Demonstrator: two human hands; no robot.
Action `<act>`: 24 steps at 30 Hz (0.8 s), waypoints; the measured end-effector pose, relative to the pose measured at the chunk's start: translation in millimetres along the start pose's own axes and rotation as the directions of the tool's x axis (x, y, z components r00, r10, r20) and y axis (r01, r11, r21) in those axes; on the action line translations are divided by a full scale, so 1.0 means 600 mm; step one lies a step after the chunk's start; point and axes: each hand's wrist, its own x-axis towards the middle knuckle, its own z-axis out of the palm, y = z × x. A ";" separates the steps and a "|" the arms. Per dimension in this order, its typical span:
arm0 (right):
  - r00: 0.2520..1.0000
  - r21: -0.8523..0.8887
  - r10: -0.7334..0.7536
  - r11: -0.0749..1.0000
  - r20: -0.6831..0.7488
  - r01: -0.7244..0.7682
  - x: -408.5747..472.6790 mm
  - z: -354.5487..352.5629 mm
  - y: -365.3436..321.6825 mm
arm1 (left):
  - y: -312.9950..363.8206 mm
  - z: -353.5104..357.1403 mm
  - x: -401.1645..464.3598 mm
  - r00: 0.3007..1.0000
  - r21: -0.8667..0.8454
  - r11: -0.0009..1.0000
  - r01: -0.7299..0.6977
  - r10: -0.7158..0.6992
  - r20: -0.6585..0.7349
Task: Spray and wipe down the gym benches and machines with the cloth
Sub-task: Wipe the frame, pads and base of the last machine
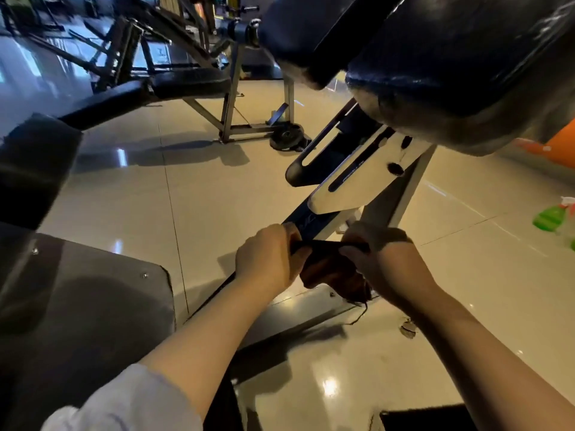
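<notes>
Shiny floor tiles lie under us. Our left hand and right hand both pinch the dark cloth against the machine's slanted bar.

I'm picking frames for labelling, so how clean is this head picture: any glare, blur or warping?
Head view: bright glare spots on the glossy floor tiles; the green spray bottle at the right edge is smeared; wide-angle warping bends the black pads overhead; the dark cloth between left hand and right hand shows little detail.
</notes>
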 end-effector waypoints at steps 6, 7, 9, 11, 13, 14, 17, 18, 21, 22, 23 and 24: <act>0.971 0.005 -0.086 0.996 -0.224 0.089 0.080 0.034 0.033 | -0.015 0.049 0.052 0.992 -0.137 0.984 0.117 -0.107 0.072; 0.964 0.002 -0.100 0.995 -0.246 0.104 0.085 0.038 0.039 | -0.015 0.056 0.053 0.993 -0.172 0.978 0.117 -0.110 0.049; 0.958 -0.001 -0.121 0.992 -0.261 0.126 0.091 0.046 0.047 | -0.011 0.067 0.049 0.990 -0.222 0.965 0.137 -0.136 0.022; 0.957 0.014 -0.118 0.992 -0.266 0.126 0.093 0.049 0.048 | -0.004 0.071 0.045 0.984 -0.245 0.955 0.169 -0.177 -0.010; 0.967 0.046 -0.089 0.994 -0.239 0.103 0.094 0.053 0.043 | 0.002 0.069 0.041 0.970 -0.258 0.944 0.207 -0.232 -0.072; 0.970 0.054 -0.086 0.993 -0.226 0.101 0.095 0.056 0.041 | 0.004 0.068 0.040 0.960 -0.275 0.935 0.224 -0.260 -0.104; 0.967 0.044 -0.167 0.983 -0.194 0.179 0.092 0.050 0.026 | 0.019 0.071 0.036 0.923 -0.419 0.867 0.269 -0.357 -0.146; 0.962 0.048 -0.208 0.974 -0.174 0.220 0.092 0.037 0.016 | 0.026 0.073 0.036 0.900 -0.541 0.795 0.275 -0.411 -0.145; 0.973 0.054 -0.222 0.973 -0.069 0.226 0.092 -0.019 -0.008 | 0.048 0.069 0.036 0.833 -0.845 0.494 0.205 -0.541 -0.114; 0.976 0.050 -0.207 0.976 -0.064 0.211 0.089 -0.034 -0.007 | 0.057 0.068 0.034 0.830 -0.862 0.477 0.172 -0.542 -0.134; 0.979 0.055 -0.188 0.980 -0.074 0.193 0.084 -0.044 0.001 | 0.067 0.069 0.029 0.832 -0.834 0.522 0.179 -0.533 -0.155; 0.982 0.071 -0.165 0.983 -0.088 0.171 0.076 -0.047 0.014 | 0.076 0.074 0.025 0.829 -0.794 0.569 0.216 -0.537 -0.159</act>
